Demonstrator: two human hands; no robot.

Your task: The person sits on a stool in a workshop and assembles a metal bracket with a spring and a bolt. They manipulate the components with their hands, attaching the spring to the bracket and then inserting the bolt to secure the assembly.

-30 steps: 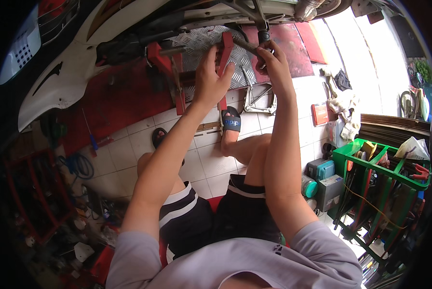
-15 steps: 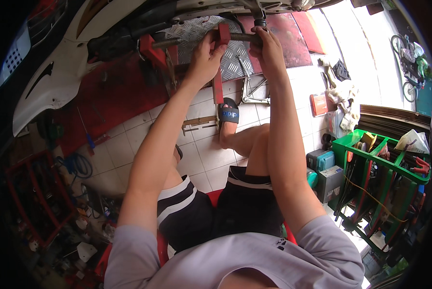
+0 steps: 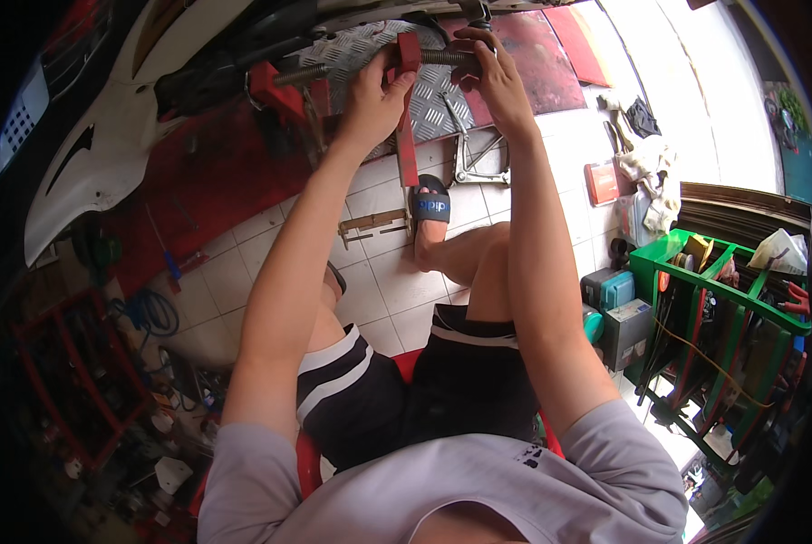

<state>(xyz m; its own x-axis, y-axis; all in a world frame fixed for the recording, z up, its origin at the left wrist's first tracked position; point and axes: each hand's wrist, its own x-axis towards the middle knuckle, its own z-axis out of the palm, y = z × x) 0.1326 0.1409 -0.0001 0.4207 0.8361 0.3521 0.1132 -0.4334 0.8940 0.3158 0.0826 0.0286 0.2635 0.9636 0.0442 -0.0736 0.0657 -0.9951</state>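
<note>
Below the underside of a motorcycle, my left hand (image 3: 372, 107) grips a red metal clamp bracket (image 3: 408, 54), with the thumb pressed against its upright. A coarse threaded rod (image 3: 444, 57) passes sideways through the bracket's top. At the rod's right end, the fingers of my right hand (image 3: 498, 83) curl loosely around it, somewhat spread; the end itself is mostly hidden. Left of my left hand stands a second red clamp part (image 3: 275, 91) with another threaded rod (image 3: 300, 75) pointing toward the first.
White motorcycle bodywork (image 3: 107, 154) hangs at left over a red platform (image 3: 198, 195) with a tread-plate section (image 3: 429, 122). A metal stand (image 3: 478, 168) sits beyond my sandalled foot (image 3: 433, 207). At right are a green tool rack (image 3: 741, 304), a grey box (image 3: 625, 335) and rags (image 3: 646, 168).
My right hand's fingers have loosened and spread at the threaded rod's end. My left hand stays on the clamp bracket. The view has shifted slightly, moving the clamp up and left.
</note>
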